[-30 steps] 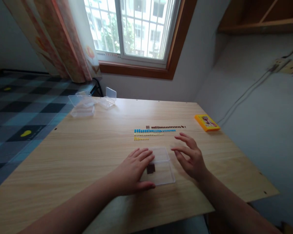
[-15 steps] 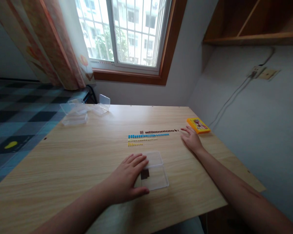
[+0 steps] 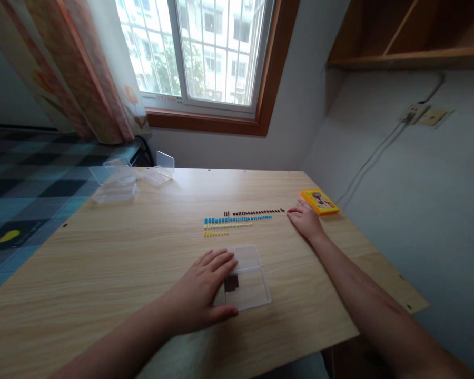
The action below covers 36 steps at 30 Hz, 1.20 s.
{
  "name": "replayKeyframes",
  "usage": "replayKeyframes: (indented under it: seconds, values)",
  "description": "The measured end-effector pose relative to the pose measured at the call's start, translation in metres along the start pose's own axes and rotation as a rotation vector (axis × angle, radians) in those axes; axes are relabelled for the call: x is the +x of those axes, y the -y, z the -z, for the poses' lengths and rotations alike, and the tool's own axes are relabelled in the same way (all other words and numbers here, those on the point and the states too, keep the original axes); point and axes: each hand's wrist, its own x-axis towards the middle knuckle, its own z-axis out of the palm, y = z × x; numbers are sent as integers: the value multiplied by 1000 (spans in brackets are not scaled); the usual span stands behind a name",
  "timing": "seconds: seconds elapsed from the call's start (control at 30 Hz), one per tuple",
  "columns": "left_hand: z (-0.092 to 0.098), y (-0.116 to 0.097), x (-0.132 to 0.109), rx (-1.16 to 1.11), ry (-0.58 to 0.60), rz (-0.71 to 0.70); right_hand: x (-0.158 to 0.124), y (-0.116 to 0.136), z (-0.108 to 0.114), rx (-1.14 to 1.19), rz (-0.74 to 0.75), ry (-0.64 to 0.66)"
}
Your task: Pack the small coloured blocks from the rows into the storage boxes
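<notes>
My left hand point(image 3: 207, 289) rests over the left side of an open clear plastic box point(image 3: 256, 289), fingers and thumb stretched apart. Inside the box, beside that hand, lie dark brown flat pieces point(image 3: 231, 283). Farther back, small toy building bricks are laid out in rows: brown bricks point(image 3: 256, 212), blue bricks point(image 3: 221, 220), pale cream bricks point(image 3: 221, 226) and yellow bricks point(image 3: 211, 234). My right hand point(image 3: 306, 221) is at the right end of the brown row, thumb and index finger pinched together at the last small brown brick, which the fingertips hide.
Just behind my right hand lies a yellow box point(image 3: 322, 202) with a printed picture. Several clear plastic boxes point(image 3: 116, 189) stand open at the table's far left corner. A wall with a plugged-in cable point(image 3: 373, 152) borders the table's right side.
My right hand's fingers have closed at the end of the brown row, covering the last small brick. My left hand stays on the clear box. The whole view has shifted slightly.
</notes>
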Motion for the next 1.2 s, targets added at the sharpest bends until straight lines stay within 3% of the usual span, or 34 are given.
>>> replayKeyframes:
  seconds: [0.53,0.63,0.7,0.83,0.93,1.03,1.2]
  values:
    - [3,-6,2,25,25,19,-6,8,31,-38,-96,67]
    - [3,-7,2,19,26,20,-16,35,47,-1,-72,91]
    - [4,-8,2,12,26,18,-36,67,58,68,5,166]
    - [2,-9,2,0,6,7,-91,144,69,207,352,515]
    - [0,-9,2,-2,-4,0,-121,183,63,110,532,604]
    - [0,-9,3,-9,-5,0,-130,193,52,3,597,643]
    - [0,-9,3,2,21,16,-129,184,41,-34,581,681]
